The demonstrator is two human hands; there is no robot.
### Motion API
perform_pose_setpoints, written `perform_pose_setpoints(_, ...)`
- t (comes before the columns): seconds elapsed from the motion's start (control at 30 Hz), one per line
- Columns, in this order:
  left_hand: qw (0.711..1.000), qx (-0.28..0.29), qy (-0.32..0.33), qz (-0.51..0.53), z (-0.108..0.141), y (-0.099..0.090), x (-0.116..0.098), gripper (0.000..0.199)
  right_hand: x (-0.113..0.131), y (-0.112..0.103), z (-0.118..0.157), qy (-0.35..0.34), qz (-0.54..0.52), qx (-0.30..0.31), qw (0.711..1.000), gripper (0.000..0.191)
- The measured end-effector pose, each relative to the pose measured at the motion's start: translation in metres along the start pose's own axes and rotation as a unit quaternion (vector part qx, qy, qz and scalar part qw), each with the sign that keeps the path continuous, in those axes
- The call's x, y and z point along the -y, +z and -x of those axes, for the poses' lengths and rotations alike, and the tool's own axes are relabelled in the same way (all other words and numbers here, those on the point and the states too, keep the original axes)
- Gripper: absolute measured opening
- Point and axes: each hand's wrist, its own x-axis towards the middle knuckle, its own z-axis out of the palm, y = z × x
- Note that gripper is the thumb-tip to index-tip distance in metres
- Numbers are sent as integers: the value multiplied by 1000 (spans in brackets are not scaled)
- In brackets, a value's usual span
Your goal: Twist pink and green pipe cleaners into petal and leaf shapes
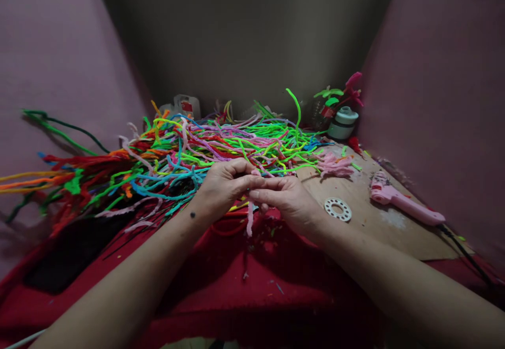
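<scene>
My left hand [229, 183] and my right hand [286, 199] meet at the middle of the view, above the near edge of the red cloth. Both are closed, their thumbs and fingertips pinching a pale pink pipe cleaner [250, 218] between them. One end of it hangs down below the fingers, and a small pink bit shows above the left thumb. The rest of it is hidden by my fingers. Just behind my hands spreads a large heap of pipe cleaners [252, 141] in green, pink, red, blue and orange.
On the right, a brown board [363, 233] bears a white ring with holes [337, 209], a pink glue gun [410, 205] with a black cord, and a bundle of pink pieces [335, 165]. A white jar [343, 123] stands behind. Red cloth [284, 286] covers the table.
</scene>
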Motion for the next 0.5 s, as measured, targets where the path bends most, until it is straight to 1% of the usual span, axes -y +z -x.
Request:
perform_pose_setpoints(0.03, 1000, -6, 8, -10, 0, 0, -1, 13, 0, 0, 0, 2, -2, -3, 1000, 16)
perform_pose_setpoints(0.1, 1000, 3, 3, -2, 0, -2, -3, 15, 0, 0, -1, 6, -20, -12, 1000, 17)
perform_pose_setpoints(0.13, 1000, 17, -9, 7, -1, -3, -4, 16, 0, -1, -2, 4, -33, -22, 999, 17)
perform_pose_setpoints(0.2, 997, 63, -45, 8, -3, -8, -4, 20, 0, -2, -4, -5, -57, -42, 997, 19)
perform_pose_setpoints(0.27, 992, 102, -70, -26, -4, -12, -4, 20, 1, -3, -5, -18, -65, -52, 996, 22)
perform_pose_setpoints(0.3, 990, 109, -67, -52, -4, -13, -3, 20, 1, -3, -5, -23, -61, -56, 996, 25)
perform_pose_setpoints(0.33, 990, 104, -49, -81, -4, -13, -1, 21, 2, -3, -5, -24, -51, -59, 997, 28)
perform_pose_setpoints(0.4, 985, 56, 36, -160, -2, -11, 4, 24, 3, -3, -4, -21, -16, -70, 997, 34)
perform_pose_setpoints(0.43, 973, 24, 90, -209, 0, -9, 6, 23, 4, -2, -3, -17, 3, -73, 997, 37)
perform_pose_setpoints(0.5, 935, -27, 187, -302, 3, -6, 10, 22, 5, -2, -2, -7, 29, -70, 997, 40)
